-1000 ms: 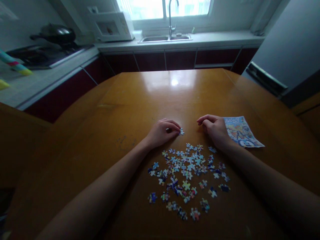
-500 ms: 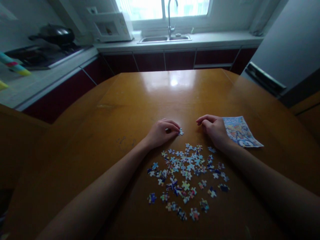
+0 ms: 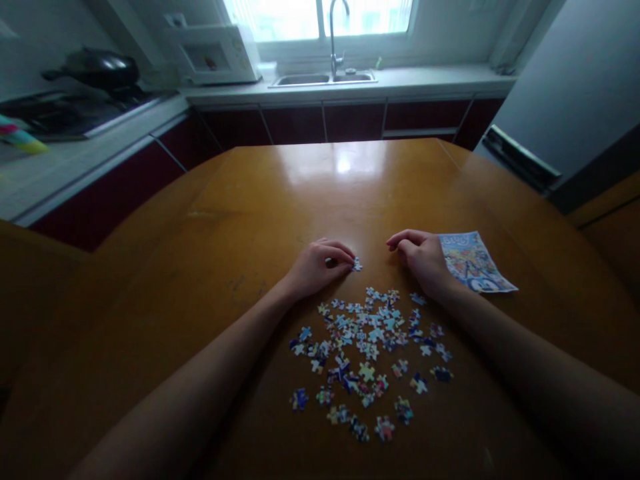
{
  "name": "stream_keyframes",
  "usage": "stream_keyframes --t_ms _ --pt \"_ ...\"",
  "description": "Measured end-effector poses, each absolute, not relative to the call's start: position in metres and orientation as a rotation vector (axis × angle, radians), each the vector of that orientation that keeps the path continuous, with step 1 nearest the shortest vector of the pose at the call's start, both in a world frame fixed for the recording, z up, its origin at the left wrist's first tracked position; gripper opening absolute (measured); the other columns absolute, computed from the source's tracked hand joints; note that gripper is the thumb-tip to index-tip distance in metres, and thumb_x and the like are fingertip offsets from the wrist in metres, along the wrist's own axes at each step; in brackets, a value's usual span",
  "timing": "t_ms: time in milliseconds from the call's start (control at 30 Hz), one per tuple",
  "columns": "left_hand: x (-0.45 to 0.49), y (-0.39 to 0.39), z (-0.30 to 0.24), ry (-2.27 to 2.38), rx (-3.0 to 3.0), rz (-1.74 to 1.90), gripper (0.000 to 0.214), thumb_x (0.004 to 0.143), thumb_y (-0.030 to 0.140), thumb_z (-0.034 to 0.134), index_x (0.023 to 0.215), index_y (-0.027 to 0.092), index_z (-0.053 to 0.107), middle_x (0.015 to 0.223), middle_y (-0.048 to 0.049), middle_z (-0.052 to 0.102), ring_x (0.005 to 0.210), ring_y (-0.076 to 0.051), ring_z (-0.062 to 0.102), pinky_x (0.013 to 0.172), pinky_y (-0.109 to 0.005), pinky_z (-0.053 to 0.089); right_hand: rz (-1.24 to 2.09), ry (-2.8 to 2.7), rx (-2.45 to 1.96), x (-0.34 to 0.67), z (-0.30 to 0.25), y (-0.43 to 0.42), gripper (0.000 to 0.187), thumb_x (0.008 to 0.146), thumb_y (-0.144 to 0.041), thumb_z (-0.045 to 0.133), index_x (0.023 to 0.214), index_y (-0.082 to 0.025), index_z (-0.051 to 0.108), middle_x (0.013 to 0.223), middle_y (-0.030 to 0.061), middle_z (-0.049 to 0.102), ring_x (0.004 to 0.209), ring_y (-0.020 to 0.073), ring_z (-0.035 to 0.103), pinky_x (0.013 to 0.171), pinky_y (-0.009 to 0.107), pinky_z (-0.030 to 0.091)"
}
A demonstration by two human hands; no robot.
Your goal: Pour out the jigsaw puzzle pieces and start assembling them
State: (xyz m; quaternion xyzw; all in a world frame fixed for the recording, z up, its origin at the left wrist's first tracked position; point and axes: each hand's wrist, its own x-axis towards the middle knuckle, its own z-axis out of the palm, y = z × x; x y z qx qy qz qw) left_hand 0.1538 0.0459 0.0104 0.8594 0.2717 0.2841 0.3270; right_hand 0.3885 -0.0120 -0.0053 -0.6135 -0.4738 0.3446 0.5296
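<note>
My left hand [image 3: 323, 268] rests on the wooden table [image 3: 240, 200], thumb and forefinger pinched on the edge of a small pale puzzle piece [image 3: 357, 265]. Across from it lies my right hand [image 3: 423, 257], its fingers loosely bent and nothing visible in them. A printed picture sheet [image 3: 475, 263] sits just right of that hand, its left edge partly covered by it. Nearer to me, between my forearms, a loose spread of puzzle pieces [image 3: 367, 333] in light blue, dark blue, yellow and red covers the tabletop.
Beyond the table's far edge runs a counter with a double sink [image 3: 305, 80] and tap [image 3: 333, 40]. A white microwave [image 3: 215, 57] stands left of it. Farther left, a dark pan [image 3: 100, 70] sits on the stove. On the right is a grey fridge [image 3: 565, 87].
My view has turned slightly, so the whole scene sits a little farther left. Both hands and the puzzle pieces look otherwise unchanged on the table.
</note>
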Motion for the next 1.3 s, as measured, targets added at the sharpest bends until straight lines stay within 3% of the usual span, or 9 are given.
stream_keyframes --t_ms 1300 --pt "0.1532 0.0478 0.0106 0.71 2.28 0.742 0.01 0.086 0.025 0.07 0.085 0.025 0.08 0.095 -0.0044 0.077 0.089 -0.019 0.068 0.083 -0.035 0.054 0.859 -1.078 -1.451 0.3859 0.0005 -0.0102 0.021 0.071 -0.021 0.052 0.072 -0.019 0.072 0.072 0.0046 0.068 0.06 0.0135 0.054 0.053 0.026 0.041"
